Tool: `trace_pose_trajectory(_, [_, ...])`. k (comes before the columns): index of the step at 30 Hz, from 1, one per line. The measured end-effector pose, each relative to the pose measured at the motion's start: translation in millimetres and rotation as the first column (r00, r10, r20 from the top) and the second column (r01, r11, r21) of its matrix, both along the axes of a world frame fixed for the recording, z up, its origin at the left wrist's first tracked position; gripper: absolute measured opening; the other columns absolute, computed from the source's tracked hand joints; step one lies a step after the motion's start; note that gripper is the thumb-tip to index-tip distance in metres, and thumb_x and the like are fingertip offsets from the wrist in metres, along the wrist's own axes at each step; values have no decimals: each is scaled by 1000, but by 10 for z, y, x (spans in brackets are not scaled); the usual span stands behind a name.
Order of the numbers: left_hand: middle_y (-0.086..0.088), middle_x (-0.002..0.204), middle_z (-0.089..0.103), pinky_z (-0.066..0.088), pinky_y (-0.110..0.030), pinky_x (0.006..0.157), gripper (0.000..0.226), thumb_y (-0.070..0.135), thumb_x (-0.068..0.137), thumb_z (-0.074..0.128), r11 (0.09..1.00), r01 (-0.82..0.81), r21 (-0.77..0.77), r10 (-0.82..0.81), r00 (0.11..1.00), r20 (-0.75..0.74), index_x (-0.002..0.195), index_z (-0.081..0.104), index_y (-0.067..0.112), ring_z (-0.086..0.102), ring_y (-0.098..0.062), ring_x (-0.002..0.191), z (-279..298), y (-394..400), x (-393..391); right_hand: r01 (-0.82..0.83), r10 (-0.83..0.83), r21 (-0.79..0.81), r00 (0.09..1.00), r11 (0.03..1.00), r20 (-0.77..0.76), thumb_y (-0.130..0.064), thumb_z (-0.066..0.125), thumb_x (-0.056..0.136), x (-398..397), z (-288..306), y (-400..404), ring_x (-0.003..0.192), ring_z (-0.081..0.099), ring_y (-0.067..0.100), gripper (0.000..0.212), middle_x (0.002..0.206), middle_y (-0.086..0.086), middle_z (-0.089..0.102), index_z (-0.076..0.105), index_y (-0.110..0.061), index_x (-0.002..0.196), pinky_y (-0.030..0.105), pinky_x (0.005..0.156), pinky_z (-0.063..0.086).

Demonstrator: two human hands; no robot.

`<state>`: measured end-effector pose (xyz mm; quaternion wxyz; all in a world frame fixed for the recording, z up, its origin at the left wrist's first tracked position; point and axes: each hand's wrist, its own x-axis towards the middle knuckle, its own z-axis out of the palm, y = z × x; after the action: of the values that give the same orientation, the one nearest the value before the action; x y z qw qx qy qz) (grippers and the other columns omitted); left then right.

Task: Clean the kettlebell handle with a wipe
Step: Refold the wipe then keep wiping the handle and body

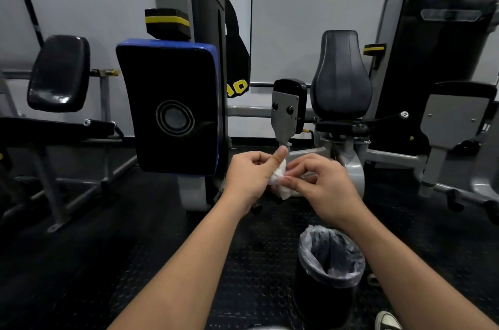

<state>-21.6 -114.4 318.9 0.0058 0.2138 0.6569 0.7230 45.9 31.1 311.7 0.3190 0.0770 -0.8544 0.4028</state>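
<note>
White wipe [280, 181], crumpled, held in the air between both hands in front of the chest, above the dark rubber floor [135, 248]. Left hand [251, 175] curls round it, thumb up against the top. Right hand [321, 183] pinches its near edge with fingertips. Kettlebell not made out in view. Black bin [329, 270] with grey liner stands below the right forearm. Blue-edged strike pad [170, 105] to the left; grey seat machine [343, 78] behind the hands

Two hands [251, 175] [324, 186], one wipe [280, 181], one bin [330, 256].
</note>
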Motion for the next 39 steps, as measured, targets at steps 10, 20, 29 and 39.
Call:
trace_pose_trajectory(10, [1, 61, 63, 39, -17, 42, 41, 50, 61, 74, 952, 286, -113, -291, 956, -34, 72, 70, 11, 51, -9, 49, 226, -284, -51, -250, 411, -629, 903, 736, 122, -28, 72, 78, 160, 278, 58, 73, 63, 26, 19, 80, 12, 70, 66, -10, 79, 49, 78, 47])
trace_pose_trajectory(20, [-5, 90, 74, 50, -26, 77, 20, 27, 84, 79, 797, 420, -433, -459, 888, 17, 94, 78, 10, 67, -14, 85, 307, -468, -87, -70, 236, -728, 963, 681, 128, -22, 57, 100, 137, 288, 67, 83, 68, 30, 19, 90, 17, 72, 66, -6, 98, 50, 83, 55])
trace_pose_trajectory(29, [-4, 81, 75, 54, -22, 58, 28, 32, 94, 65, 893, 358, -275, -353, 933, 68, 94, 76, 6, 69, -13, 68, 191, -289, 33, -73, 442, -813, 865, 578, 237, -48, 62, 89, 161, 213, 68, 99, 73, 33, 57, 114, 23, 72, 64, -1, 120, 45, 82, 59])
trace_pose_trajectory(39, [-8, 81, 74, 51, -31, 66, 33, 43, 91, 66, 922, 292, -254, -291, 956, 43, 88, 79, 13, 65, -18, 71, 123, -237, 21, -18, 33, 207, 997, 978, -71, -45, 90, 66, 219, -22, 46, 129, 43, 6, 34, 131, -13, 47, 71, -40, 94, 27, 103, 42])
